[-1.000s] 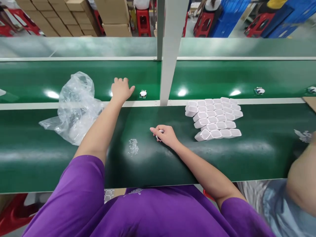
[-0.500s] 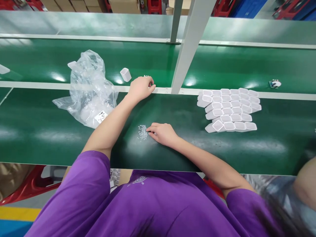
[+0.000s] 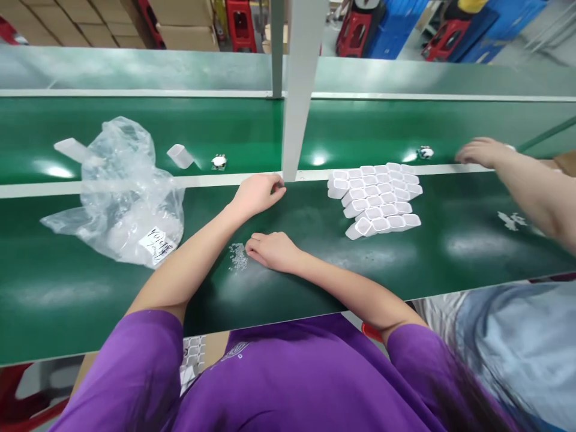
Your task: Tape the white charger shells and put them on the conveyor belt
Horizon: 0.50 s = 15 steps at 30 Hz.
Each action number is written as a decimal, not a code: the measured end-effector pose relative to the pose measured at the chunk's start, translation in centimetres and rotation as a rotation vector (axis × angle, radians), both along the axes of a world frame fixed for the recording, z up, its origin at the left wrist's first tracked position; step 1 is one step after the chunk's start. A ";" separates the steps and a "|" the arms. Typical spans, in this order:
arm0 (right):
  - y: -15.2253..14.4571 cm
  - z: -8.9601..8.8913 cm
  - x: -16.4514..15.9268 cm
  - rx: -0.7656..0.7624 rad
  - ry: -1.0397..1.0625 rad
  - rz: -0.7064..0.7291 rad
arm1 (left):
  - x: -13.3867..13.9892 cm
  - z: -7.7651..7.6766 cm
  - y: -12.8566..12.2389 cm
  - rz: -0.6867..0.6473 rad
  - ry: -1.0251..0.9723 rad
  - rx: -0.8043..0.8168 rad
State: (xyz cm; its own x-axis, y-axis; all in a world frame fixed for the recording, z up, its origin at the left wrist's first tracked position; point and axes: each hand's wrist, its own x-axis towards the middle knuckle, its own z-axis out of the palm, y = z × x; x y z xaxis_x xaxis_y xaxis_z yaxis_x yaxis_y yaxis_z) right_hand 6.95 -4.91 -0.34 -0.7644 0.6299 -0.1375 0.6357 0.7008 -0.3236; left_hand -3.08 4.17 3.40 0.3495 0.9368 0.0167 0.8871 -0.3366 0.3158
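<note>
My left hand [image 3: 258, 195] is over the white rail [image 3: 207, 179], left of the upright post. Its fingers are loosely bent, the thumb stands apart from them, and nothing shows in between. Nearer to me, my right hand [image 3: 273, 251] has its fingertips pressed together at the edge of a loose pile of tiny clear pieces [image 3: 237, 257] on the dark green surface. Whatever lies in that pinch is too small to make out. Up and left of my left hand, a small white-topped part [image 3: 219, 161] sits on the bright green belt [image 3: 252, 132].
On the left lies a clear plastic bag [image 3: 130, 198] with a handwritten label. A white cup [image 3: 180, 156] rests behind it. Rows of white cups [image 3: 378, 192] stand right of the post [image 3: 297, 90]. Farther right, a co-worker's hand [image 3: 481, 151] reaches over the belt near another white-topped part [image 3: 425, 152].
The view has swung right, showing a co-worker's arm. Belt parts have shifted left relative to the post. My left hand has left the white-topped part for the rail; my right fingers have closed together.
</note>
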 end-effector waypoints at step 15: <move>1.9 -1.3 6.6 -0.459 0.631 -0.180 | 11.4 -1.8 3.0 -0.343 -0.177 0.088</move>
